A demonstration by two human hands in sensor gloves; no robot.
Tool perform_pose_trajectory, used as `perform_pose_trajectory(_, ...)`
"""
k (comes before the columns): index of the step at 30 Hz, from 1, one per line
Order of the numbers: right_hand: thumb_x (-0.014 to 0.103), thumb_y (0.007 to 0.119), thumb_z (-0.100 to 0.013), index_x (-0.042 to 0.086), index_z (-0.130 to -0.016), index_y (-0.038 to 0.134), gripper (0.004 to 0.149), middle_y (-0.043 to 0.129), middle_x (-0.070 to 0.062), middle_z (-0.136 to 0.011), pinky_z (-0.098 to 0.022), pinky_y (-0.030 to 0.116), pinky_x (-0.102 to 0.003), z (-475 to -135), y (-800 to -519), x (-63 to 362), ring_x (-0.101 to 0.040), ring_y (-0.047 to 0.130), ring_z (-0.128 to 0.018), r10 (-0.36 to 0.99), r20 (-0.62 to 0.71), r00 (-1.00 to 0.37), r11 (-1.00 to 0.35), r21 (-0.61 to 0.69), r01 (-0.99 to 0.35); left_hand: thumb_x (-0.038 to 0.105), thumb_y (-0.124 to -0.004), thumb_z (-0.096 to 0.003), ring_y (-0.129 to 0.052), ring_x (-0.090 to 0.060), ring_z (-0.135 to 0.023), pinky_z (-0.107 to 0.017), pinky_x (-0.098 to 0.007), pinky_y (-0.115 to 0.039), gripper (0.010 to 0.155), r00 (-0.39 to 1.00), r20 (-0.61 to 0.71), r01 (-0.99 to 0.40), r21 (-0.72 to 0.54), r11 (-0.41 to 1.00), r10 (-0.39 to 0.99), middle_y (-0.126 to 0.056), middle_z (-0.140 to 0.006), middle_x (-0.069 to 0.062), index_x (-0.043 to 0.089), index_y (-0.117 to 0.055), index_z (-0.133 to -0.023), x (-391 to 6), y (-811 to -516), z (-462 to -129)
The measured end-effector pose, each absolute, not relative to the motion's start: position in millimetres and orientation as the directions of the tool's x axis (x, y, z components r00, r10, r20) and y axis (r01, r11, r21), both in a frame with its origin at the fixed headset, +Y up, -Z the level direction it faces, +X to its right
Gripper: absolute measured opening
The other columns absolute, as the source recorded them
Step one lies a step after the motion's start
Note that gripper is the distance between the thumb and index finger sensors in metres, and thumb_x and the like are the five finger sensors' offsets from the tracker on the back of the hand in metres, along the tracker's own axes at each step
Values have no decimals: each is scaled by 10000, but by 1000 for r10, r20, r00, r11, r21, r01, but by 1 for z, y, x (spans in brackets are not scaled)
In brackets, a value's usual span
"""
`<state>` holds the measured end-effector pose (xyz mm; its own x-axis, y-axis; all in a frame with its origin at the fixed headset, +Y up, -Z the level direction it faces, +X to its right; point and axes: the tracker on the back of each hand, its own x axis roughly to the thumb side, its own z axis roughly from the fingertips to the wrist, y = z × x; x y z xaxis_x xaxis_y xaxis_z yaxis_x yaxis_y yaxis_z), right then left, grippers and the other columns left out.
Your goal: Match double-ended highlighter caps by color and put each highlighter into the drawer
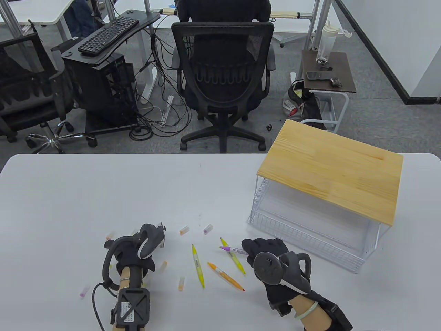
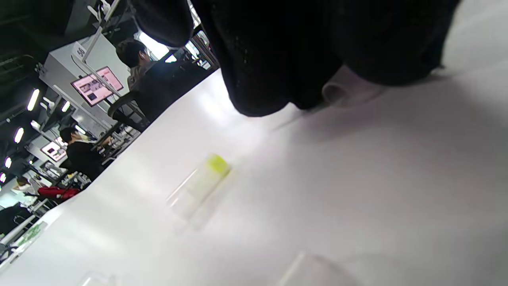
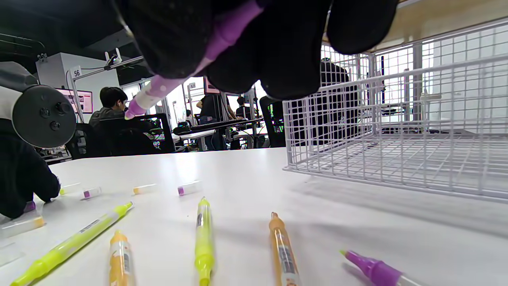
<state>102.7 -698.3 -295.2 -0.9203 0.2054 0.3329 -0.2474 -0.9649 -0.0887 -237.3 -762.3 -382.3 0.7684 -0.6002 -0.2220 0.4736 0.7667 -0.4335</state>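
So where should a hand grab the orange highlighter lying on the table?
Probably pinch the orange highlighter around its middle from above. It lies flat and uncapped, with wet tips at both ends, and its thicker middle is bare. The yellow highlighter lies apart on its left, leaving finger room.

Your station sits in an open-plan office or lab workspace. Grey carpet (image 1: 372, 113) covers the floor beyond your white table (image 1: 103, 193). A black mesh swivel chair (image 1: 222, 69) stands facing away from you, occupied by a seated person; a second chair (image 1: 27, 93) is at far left. A black keyboard (image 1: 108, 35) rests on a black desk above a tower PC (image 1: 103, 93), with loose cables (image 1: 165, 113) trailing on the floor. A small side table (image 1: 339, 74) holds a water bottle (image 1: 325, 43) and a phone (image 1: 319, 75). Your wrist views show further desks, seated people, wall monitors (image 2: 97, 85) and ceiling strip lights (image 2: 33, 99).
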Motion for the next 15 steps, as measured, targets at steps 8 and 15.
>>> perform_pose_trajectory(8,283,777,-564,233,-1022,676,472,799,-47,-958,-727,578,-639,-297,-703,100,-366,840,-852,208,330,-921,-966,-76,-246,385,-750,-447,-1009,-101,-723,-749,-551,-631,652,842,-207,418,-336,844,-499,-967,-850,110,300,-575,-1070,-229,-744,-363)
perform_pose_trajectory(15,287,775,-558,246,-1018,674,473,800,-33,-957,-729,578,-639,-306,-701,88,-355,843,-855,247,344,-906,-947,-113,-302,312,-675,-516,-956,-225,-759,-723,-599,-612,491,980,-167,-108,36,994,112,-908,-918,-16,322,-716,-1005,-228,-692,-323)
